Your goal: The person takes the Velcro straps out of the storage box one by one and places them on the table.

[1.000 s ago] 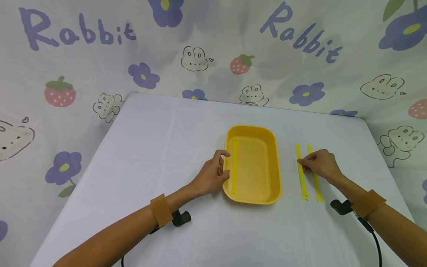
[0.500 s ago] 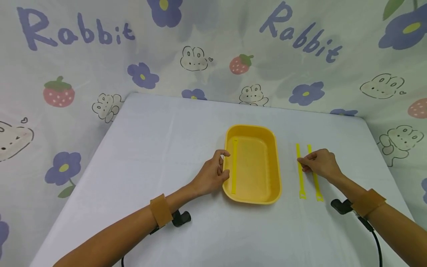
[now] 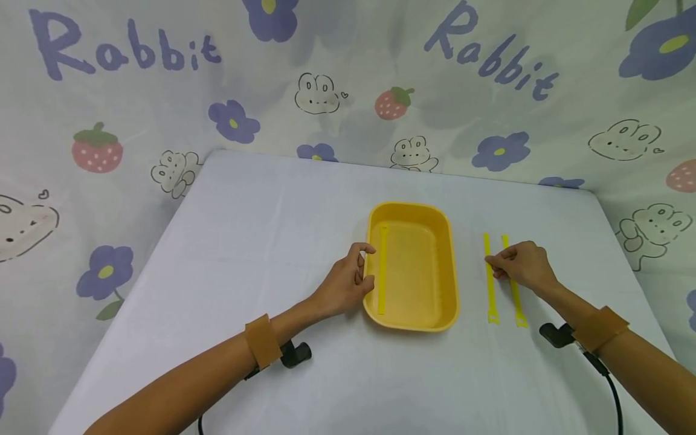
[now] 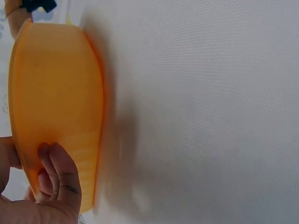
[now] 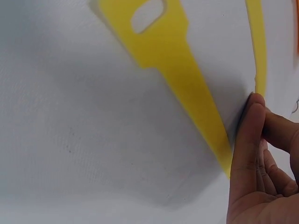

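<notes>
A yellow plastic tray [image 3: 418, 272] stands on the table, and my left hand [image 3: 341, 287] grips its left rim. In the left wrist view, my thumb and fingers are on either side of the wall of the tray [image 4: 60, 84]. One yellow cable tie [image 3: 383, 272] lies lengthwise inside, near the left wall. To the right of the tray, my right hand [image 3: 522, 266] pinches another cable tie [image 3: 491, 296] near its middle. Beneath that hand lies a third cable tie [image 3: 515, 299], partly covered; its wide slotted head [image 5: 163, 42] shows large in the right wrist view.
A white cloth [image 3: 272, 229] covers the table. Behind it hangs a curtain [image 3: 353, 48] printed with rabbits, flowers and strawberries. Each wrist wears a brown band with a small black camera [image 3: 296, 355], and a cable [image 3: 614, 393] trails from the right one.
The lower end of the pinched cable tie has shifted slightly left and away from me, so the strip lies straighter. Both hands have stayed almost where they were.
</notes>
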`<state>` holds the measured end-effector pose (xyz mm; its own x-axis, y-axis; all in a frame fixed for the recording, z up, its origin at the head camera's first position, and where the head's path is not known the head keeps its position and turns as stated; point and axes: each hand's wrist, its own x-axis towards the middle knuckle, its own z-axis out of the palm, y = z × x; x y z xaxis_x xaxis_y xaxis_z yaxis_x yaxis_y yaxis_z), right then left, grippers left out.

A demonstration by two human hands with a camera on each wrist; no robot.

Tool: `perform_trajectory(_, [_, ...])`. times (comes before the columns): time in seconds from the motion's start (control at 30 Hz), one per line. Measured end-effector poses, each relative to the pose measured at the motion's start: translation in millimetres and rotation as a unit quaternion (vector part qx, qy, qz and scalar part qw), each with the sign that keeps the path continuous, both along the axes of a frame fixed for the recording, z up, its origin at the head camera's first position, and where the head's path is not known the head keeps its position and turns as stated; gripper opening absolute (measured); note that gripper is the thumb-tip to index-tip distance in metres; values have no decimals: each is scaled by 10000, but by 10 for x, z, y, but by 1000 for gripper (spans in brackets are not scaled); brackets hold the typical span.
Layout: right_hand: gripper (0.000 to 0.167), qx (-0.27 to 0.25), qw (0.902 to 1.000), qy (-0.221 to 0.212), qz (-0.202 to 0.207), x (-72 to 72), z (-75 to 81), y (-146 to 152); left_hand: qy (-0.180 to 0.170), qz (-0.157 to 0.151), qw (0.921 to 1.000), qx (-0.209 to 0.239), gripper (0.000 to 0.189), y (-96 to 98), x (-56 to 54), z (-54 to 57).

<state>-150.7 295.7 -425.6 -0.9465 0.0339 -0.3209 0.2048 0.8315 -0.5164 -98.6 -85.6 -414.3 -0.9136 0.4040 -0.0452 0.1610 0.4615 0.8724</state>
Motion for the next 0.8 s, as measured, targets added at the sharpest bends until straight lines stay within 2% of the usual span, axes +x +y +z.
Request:
perform_trajectory(0.3, [42, 58, 9999, 61, 137, -6, 32, 2, -24, 16, 10000, -50, 49, 1, 0, 0])
perform_trajectory(0.37, [43, 63, 9996, 182, 227, -3, 76, -7, -3, 10, 10000, -77, 49, 4, -5, -1])
perform_trajectory(0.47, [42, 31, 9971, 590, 486, 0, 164, -42, 11, -5, 10000, -97, 49, 6, -13, -2])
perform_trajectory(0.6, [41, 62, 9864, 1358, 925, -7, 283, -135, 11, 5, 10000, -85, 48, 4, -16, -1])
perform_trajectory(0.7, [43, 190, 9767, 1762, 1211, -9, 342, -218, 2, 11, 10000, -67, 48, 1, -13, -3])
perform_trajectory(0.8, [48, 233, 9651, 2005, 1671, -10, 364, -293, 3, 2, 10000, -49, 48, -2, -10, -9])
